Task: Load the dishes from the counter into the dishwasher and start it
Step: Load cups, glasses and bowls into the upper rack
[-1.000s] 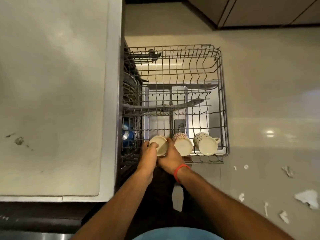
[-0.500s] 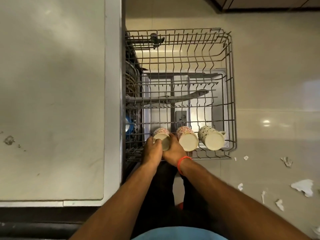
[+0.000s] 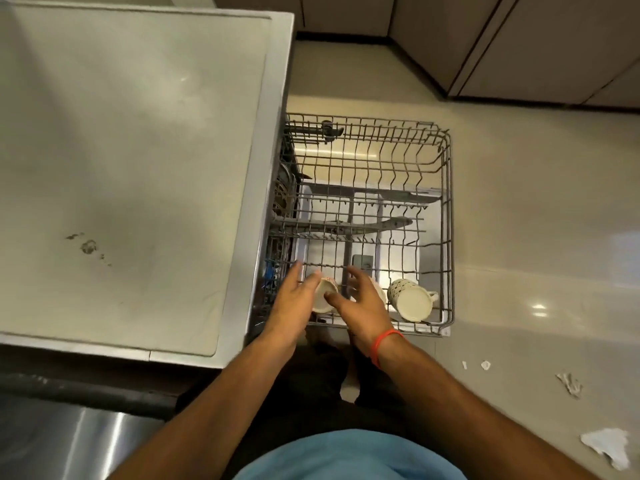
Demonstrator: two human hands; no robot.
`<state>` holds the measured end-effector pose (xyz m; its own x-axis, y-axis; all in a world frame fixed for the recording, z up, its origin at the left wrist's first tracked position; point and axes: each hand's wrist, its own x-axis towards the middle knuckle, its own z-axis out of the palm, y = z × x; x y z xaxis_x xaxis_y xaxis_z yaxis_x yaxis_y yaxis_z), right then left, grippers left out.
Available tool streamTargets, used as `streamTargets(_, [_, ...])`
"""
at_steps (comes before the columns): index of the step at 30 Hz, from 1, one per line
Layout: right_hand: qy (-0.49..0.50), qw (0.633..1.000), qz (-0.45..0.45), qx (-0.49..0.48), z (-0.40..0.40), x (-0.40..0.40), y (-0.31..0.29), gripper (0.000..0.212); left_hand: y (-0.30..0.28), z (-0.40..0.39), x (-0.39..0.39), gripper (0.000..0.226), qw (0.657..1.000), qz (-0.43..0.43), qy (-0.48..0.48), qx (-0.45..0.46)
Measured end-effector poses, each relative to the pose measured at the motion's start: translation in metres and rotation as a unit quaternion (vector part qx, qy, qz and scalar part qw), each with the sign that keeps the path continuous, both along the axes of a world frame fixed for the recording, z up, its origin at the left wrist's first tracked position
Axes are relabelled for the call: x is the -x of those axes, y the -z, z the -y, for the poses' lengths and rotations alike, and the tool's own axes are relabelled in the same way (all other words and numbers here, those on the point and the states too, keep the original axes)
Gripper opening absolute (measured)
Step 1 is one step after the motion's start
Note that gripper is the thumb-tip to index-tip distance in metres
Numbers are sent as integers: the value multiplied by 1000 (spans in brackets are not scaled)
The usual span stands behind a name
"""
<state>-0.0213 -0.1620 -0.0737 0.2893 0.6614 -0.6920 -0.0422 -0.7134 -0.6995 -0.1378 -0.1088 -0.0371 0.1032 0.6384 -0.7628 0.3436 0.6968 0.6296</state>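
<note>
1. Head view is looking down at the upper rack (image 3: 446, 188) of the dishwasher, which is standing pulled out beside the worktop (image 3: 131, 161).
2. Three mugs are lying in the near row of the rack: the left mug (image 3: 325, 296), the middle mug (image 3: 379, 292) mostly hidden behind the right hand, and the right mug (image 3: 412, 299) with its handle pointing outward.
3. Half a second ago both hands were closed together around the left mug; now they are opening and coming apart from it.
4. The left hand (image 3: 294, 303) is resting with straight fingers just beside the left mug, perhaps touching its side; I cannot tell surely.
5. The right hand (image 3: 360, 306), with a red band (image 3: 382, 344) on the wrist, is spreading its fingers over the left and middle mugs and is gripping nothing.
6. The left mug is staying tilted in its place between the wires, so in my judgement this mug is now placed.
7. Nothing is showing on the part of the worktop in view, so I cannot tell how many dishes are remaining.
8. The rack must go in and the door must close before starting.
9. White scraps (image 3: 606, 445) are lying on the floor (image 3: 536, 220) at the right.
</note>
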Motion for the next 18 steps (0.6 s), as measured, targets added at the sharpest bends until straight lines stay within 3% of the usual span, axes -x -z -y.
streamTargets(5, [-5, 996, -61, -69, 2, -7, -53, 63, -55, 25, 5, 59, 993, 66, -57, -78])
streamTargets(10, [-31, 989, -85, -120, 3, -11, -100, 61, -89, 54, 14, 66, 978, 72, -133, -141])
streamTargets(18, [-159, 958, -151, -186, 1, 25, -165, 48, -142, 102, 61, 47, 926, 99, -284, -227])
